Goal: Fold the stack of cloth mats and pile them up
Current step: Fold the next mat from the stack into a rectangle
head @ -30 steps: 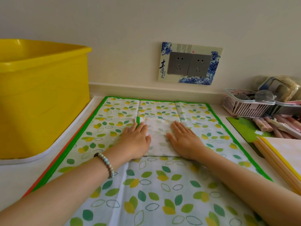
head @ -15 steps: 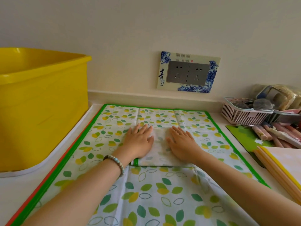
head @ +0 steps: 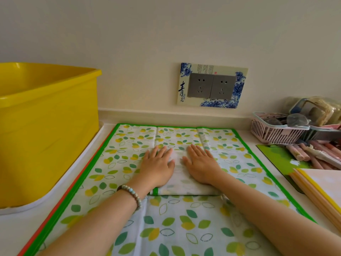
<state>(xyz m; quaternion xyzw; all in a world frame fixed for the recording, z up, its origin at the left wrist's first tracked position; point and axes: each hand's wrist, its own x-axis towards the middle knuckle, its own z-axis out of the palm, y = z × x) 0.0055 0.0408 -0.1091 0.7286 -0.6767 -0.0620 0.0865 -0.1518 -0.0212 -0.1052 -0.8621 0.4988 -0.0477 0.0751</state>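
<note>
Your folded mat [head: 186, 187], pale with a green edge, lies mid-worktop; your left hand [head: 156, 168] and right hand [head: 201, 166] press it flat, fingers straight, gripping nothing.

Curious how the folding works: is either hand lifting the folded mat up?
No, the left hand and right hand both lie flat, fingers straight, on the folded mat atop the spread mat.

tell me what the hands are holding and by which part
Nothing is gripped. The left hand and right hand lie flat, pressing down on top of the folded mat.
</note>
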